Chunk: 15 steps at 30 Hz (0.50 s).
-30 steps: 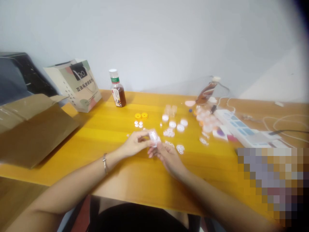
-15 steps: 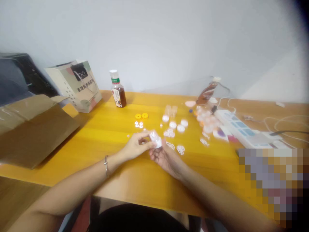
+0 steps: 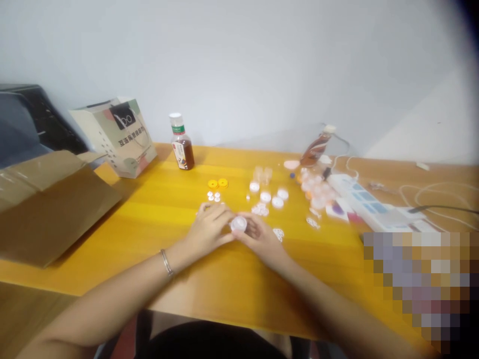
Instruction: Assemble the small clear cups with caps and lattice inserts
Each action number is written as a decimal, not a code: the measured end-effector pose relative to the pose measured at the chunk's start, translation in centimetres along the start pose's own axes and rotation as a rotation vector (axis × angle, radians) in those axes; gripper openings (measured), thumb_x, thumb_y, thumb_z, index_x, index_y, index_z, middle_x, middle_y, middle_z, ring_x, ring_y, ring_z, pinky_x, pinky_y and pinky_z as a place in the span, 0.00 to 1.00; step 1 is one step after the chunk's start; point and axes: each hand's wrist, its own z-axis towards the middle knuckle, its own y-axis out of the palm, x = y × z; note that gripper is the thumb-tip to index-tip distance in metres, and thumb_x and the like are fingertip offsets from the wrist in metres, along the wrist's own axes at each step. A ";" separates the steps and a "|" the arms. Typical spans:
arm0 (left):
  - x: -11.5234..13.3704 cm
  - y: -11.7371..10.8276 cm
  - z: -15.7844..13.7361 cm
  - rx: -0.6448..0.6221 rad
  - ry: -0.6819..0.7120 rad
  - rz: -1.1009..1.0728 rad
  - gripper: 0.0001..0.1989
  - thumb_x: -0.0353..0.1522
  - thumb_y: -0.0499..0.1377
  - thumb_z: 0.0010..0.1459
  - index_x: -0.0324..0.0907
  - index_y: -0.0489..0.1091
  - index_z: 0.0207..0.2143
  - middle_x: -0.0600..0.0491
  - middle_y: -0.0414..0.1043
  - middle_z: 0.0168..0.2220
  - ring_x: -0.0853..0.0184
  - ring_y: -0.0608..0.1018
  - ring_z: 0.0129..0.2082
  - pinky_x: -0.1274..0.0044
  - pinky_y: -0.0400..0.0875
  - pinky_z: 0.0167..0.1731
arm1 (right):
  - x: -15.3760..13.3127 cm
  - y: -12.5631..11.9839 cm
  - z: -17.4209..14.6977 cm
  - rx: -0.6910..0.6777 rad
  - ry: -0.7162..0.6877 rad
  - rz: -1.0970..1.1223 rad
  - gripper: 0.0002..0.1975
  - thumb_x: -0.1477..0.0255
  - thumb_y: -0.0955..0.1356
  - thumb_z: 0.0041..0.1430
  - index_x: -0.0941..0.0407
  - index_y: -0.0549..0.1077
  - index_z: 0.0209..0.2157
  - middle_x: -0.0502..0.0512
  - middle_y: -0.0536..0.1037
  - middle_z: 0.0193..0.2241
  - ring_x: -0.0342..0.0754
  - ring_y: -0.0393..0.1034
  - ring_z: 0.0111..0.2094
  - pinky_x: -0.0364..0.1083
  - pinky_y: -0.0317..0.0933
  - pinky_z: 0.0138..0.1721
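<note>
Between my two hands, over the middle of the table, is a small round cup-like plastic piece (image 3: 238, 224), whitish and partly see-through, its round face turned up toward me. My left hand (image 3: 211, 224) grips it from the left with curled fingers. From the right, my right hand (image 3: 262, 237) closes on it, thumb at its near edge. Just beyond lie several white round caps (image 3: 265, 197), a heap of white cut-out discs (image 3: 260, 209) and two yellow discs (image 3: 217, 183). Small white pieces (image 3: 213, 196) sit below the yellow discs. More perforated white pieces (image 3: 279, 234) rest beside my right hand.
On the left stand an open cardboard box (image 3: 56, 209) and a paper bag (image 3: 116, 139). A bottle of brown drink (image 3: 182, 144) is upright at the back; another bottle (image 3: 316, 147) leans at the right. A pinkish pile (image 3: 318, 187), a power strip (image 3: 368, 199) and cables lie rightward.
The plastic piece has been turned from its side so that its round face points up. My right hand has rolled over, its thumb now on the near edge.
</note>
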 end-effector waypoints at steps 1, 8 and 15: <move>0.2 0.0 -0.1 -0.008 0.016 0.046 0.15 0.42 0.55 0.53 0.40 0.67 0.36 0.50 0.69 0.37 0.64 0.70 0.39 0.69 0.58 0.42 | 0.0 0.0 -0.1 0.023 -0.021 -0.086 0.13 0.67 0.68 0.49 0.54 0.66 0.38 0.52 0.72 0.36 0.46 0.67 0.39 0.47 0.61 0.43; 1.4 -0.3 -0.6 -0.091 0.084 -0.142 0.21 0.43 0.54 0.54 0.40 0.61 0.46 0.47 0.67 0.42 0.64 0.69 0.42 0.70 0.63 0.43 | -1.8 -2.8 1.2 0.400 -0.120 -0.165 0.12 0.60 0.62 0.54 0.54 0.62 0.34 0.49 0.71 0.30 0.43 0.68 0.30 0.44 0.63 0.33; 2.4 1.5 -2.2 -0.472 0.428 -0.462 0.22 0.38 0.56 0.54 0.38 0.61 0.49 0.45 0.65 0.49 0.65 0.67 0.50 0.75 0.62 0.51 | -5.5 -12.7 5.2 0.604 0.024 -0.683 0.12 0.62 0.67 0.45 0.57 0.68 0.24 0.51 0.70 0.22 0.45 0.64 0.27 0.45 0.59 0.30</move>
